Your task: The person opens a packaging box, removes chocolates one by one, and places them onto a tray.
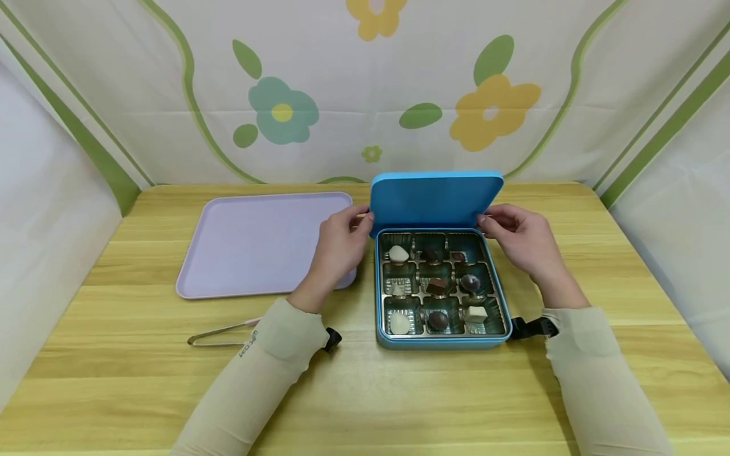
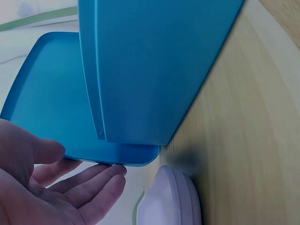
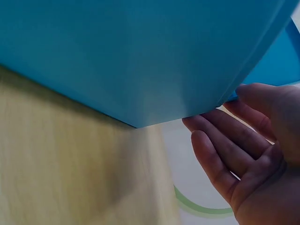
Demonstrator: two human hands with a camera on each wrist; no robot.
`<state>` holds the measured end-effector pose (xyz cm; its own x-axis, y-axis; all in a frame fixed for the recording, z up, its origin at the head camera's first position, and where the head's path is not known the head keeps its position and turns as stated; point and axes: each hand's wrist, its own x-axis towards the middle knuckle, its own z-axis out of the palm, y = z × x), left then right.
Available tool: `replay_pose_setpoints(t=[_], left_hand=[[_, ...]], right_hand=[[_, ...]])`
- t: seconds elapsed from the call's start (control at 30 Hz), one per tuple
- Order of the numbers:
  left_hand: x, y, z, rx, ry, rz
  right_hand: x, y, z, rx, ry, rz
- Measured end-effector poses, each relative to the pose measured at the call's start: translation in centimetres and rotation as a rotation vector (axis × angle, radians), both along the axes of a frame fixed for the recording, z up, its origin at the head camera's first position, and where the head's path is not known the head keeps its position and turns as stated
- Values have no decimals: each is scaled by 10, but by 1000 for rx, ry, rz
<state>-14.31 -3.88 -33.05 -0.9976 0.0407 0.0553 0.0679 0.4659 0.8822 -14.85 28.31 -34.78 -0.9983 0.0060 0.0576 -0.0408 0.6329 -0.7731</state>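
A blue tin box (image 1: pixel 445 343) sits on the table with its blue lid (image 1: pixel 436 199) standing up along its back edge. Inside, a gold tray with compartments holds several chocolates, among them a white one (image 1: pixel 398 254), a dark round one (image 1: pixel 470 282) and a brown square one (image 1: pixel 437 286). My left hand (image 1: pixel 342 244) pinches the lid's left side near its lower corner, thumb in front and fingers behind. At the opposite side, my right hand (image 1: pixel 521 237) pinches the lid the same way. Both wrist views show fingertips at the lid's edge, close to the box's back corners.
Left of the box lies a lilac tray (image 1: pixel 256 247), close beside my left hand. Metal tongs (image 1: pixel 219 334) with a pinkish part lie in front of it, partly hidden by my left sleeve. A flower-patterned curtain (image 1: pixel 353 82) hangs behind the wooden table (image 1: pixel 365 399).
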Motion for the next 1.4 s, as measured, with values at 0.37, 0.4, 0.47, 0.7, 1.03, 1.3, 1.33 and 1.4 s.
replay_pose_setpoints(t=[0.37,0.4,0.47,0.7,1.03,1.3,1.33,1.4], left_hand=[[-2,2,-1,-17,20,15],[-2,2,-1,-17,18,17],[-2,2,-1,-20,15,20],[-4,3,-1,-32,-13,28],[-9,5,-5,-57,-66,-12],[-14,8,-8,-86,-94,-17],[-14,8,-8,-85,-96,-16],[-15,8,-9,-80,-105,-12]], right_hand=[[-1,0,0,-16,6,-11],[-1,0,-1,-19,5,-10],[-2,0,-1,-21,6,-8],[-2,-1,-3,-20,0,5],[-3,-4,-2,-31,-89,28],[-8,-7,-5,-78,-161,90],[-8,-7,-5,-81,-163,99],[-9,-6,-6,-90,-169,111]])
